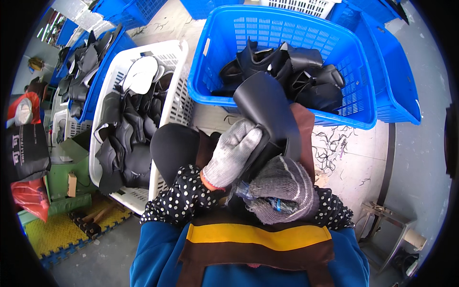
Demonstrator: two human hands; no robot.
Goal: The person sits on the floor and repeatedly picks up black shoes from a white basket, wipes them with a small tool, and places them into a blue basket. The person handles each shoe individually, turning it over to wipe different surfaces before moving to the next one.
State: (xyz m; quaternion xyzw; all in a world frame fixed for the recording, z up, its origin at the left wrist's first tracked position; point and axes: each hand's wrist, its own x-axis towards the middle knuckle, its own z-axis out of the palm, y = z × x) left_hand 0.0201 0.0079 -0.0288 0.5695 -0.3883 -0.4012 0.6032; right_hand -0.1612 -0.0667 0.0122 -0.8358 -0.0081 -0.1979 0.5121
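Note:
A black leather shoe upper (267, 103), smooth and curved, stands up in front of me above my lap. My left hand (232, 153), in a pale grey knit glove, pinches its near left edge between thumb and fingers. Close to the upper's lower end is my right hand (287, 186), in a dark grey knit glove with pale stripes. That hand is curled round something small, of which only dark and bright blue bits show; its fingertips are mostly hidden. A brown apron with a yellow band (258, 237) covers my front.
Ahead stands a blue plastic basket (282, 14) with several black uppers. At left is a white basket (181, 62) holding more uppers and a white piece. Thin black trimmings (330, 150) litter the floor. A metal stand (389, 229) is at right, a green machine (71, 167) at left.

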